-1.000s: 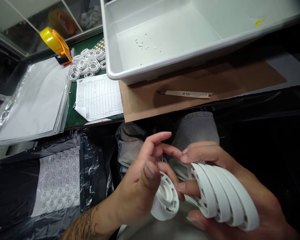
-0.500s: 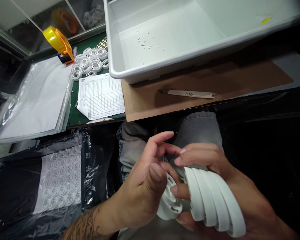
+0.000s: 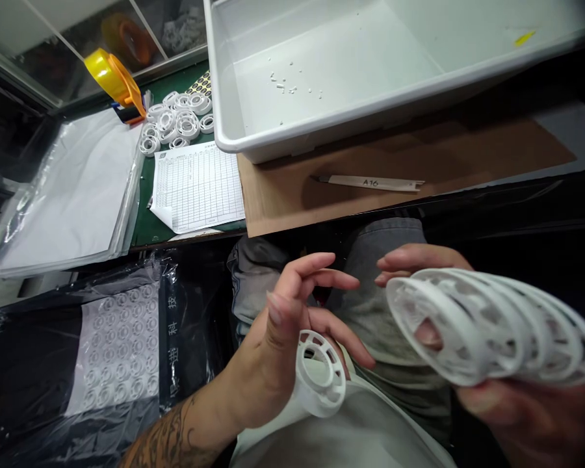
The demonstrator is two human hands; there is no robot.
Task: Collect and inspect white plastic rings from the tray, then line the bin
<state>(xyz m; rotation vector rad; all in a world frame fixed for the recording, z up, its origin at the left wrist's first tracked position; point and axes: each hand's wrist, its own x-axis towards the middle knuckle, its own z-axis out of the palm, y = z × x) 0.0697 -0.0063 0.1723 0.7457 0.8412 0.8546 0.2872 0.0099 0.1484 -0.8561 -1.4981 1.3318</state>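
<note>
Grey plastic tub (image 3: pixel 253 140) fills the far centre and right, a few white specks scattered on its floor. It sits on a brown cardboard sheet (image 3: pixel 292 201), where a slim tool marked A16 (image 3: pixel 370 183) lies near the tub's front wall. Far left: clear plastic sleeves holding white sheets (image 3: pixel 73 188); near left: a black film-wrapped pack (image 3: pixel 39 364) showing a printed grid of rings. A ruled paper form (image 3: pixel 197 185) lies between the sleeves and the cardboard, on a green mat (image 3: pixel 149 227). Beyond the form, a cluster of small white rings (image 3: pixel 175 123), just beside a yellow tape dispenser (image 3: pixel 114 84). Near right, the right hand (image 3: pixel 511 403) grips a fanned stack of white slotted rings (image 3: pixel 492 328), fingers curled round the far rim, thumb below; the stack is held up over the lap, faces turned left. The left hand (image 3: pixel 283 351), near centre, is mostly spread, fingers loose, a single white slotted ring (image 3: pixel 319 374) resting against its palm side; how firmly it is gripped cannot be told. Stack and single ring are apart.
</note>
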